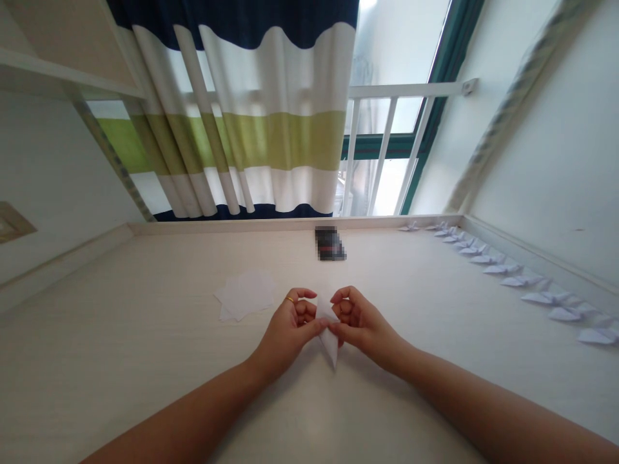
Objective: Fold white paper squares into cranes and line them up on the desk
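The left hand [296,324] and the right hand [360,322] both pinch a slender folded paper [331,343] between thumbs and fingers, over the middle of the pale tabletop [120,348]. Overlapping white paper sheets [246,293] lie to the left; origami cranes [546,298] line the right edge, near to far.

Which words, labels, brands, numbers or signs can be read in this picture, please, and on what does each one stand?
No text can be read anywhere.
Small dark item with a reddish patch on the pale flat surface: pixelated, so any marking is unreadable.
Folded white paper piece in the bare left hand and right hand: no writing visible.
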